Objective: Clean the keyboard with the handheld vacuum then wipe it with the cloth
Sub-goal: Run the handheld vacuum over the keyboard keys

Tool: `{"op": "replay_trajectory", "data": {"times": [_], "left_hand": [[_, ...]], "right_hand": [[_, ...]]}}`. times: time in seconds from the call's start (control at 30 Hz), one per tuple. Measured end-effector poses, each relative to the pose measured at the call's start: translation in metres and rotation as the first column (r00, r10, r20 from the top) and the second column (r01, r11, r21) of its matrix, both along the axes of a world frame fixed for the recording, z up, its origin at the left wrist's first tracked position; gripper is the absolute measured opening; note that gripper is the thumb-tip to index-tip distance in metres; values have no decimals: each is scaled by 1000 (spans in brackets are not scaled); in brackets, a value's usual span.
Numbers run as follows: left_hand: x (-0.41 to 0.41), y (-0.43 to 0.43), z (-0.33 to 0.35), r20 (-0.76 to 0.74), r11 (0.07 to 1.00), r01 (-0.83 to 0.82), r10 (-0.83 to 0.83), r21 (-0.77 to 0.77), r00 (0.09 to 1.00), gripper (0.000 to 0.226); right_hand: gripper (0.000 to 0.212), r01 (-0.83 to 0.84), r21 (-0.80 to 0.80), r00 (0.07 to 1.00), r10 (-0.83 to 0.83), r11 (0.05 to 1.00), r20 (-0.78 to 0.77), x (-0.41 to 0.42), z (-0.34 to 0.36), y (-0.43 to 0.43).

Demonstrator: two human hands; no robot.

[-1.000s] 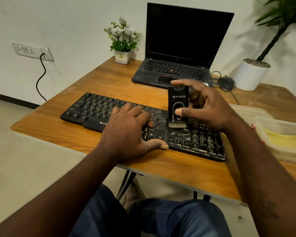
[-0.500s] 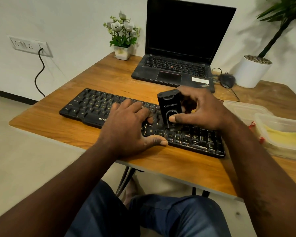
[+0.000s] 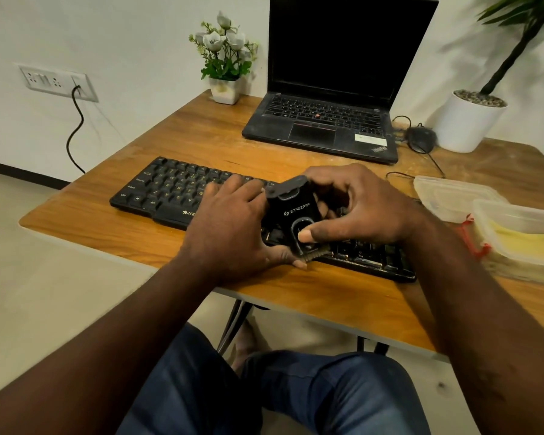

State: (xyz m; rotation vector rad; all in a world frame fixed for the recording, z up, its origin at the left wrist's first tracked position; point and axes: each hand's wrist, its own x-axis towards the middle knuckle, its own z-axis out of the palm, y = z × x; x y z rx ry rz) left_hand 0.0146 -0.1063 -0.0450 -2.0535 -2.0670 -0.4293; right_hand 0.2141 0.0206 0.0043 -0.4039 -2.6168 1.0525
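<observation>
On my feed the keyboard point(image 3: 170, 196) lies across the near part of the wooden table point(image 3: 201, 142). The left hand point(image 3: 233, 227) rests flat on the keyboard's middle keys. Its fingers are straight and close together, and its thumb stretches along the keyboard's front edge.

The right hand point(image 3: 365, 205) grips the handheld vacuum point(image 3: 291, 208) over the keyboard's right half, just beside the left hand. The thumb presses the U-shaped mark on the vacuum's front face and the other fingers curl round its back. I read the vacuum as tilted, with its top leaning away and to the left. Its bristles are down at the keyboard's front row, next to the left thumb tip.

Right of the keyboard stand a farther tub point(image 3: 449, 196) and a nearer tub point(image 3: 496, 211), both clear plastic, and the yellow cloth point(image 3: 525, 243) lies in the nearer one. Behind the keyboard I see an open laptop point(image 3: 321, 127) with a dark screen. A black mouse point(image 3: 421, 138) lies to its right and a pot of flowers point(image 3: 225, 89) stands to its left.
</observation>
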Motion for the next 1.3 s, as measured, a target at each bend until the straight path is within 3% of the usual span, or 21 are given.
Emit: {"op": "replay_trajectory", "data": {"times": [0.1,0.27,0.47,0.63,0.77,0.93,1.17,1.3], "left_hand": [[0,1,-2,21,999,28,-29,41,999,105],[-2,2,-5,25,995,59,-61,86,998,88],[-2,2,-4,-5,999,19,-19,50,1000,114],[-1,2,-6,-1,997,31,-31,75,1000,108],[-3,1,-6,-1,993,56,-56,103,998,101],[-7,-9,-7,0,993,89,-89,76,996,98],[-15,-12,-13,26,987,99,-103,129,994,82],[-15,-13,-11,60,990,105,-110,93,992,82]], "right_hand": [[49,32,-38,999,-33,999,-25,9,6,5],[49,281,5,953,-278,960,-121,17,-1,20],[52,13,-76,1000,-13,997,12,2,-1,7],[51,113,-46,991,-116,993,-61,1,-4,7],[49,36,-100,999,-37,994,-11,10,1,5],[49,410,133,904,-382,902,-195,13,-3,-18],[42,467,380,882,-387,799,-269,-10,-28,-90],[43,566,405,821,-533,718,-202,26,-15,-92]]}}
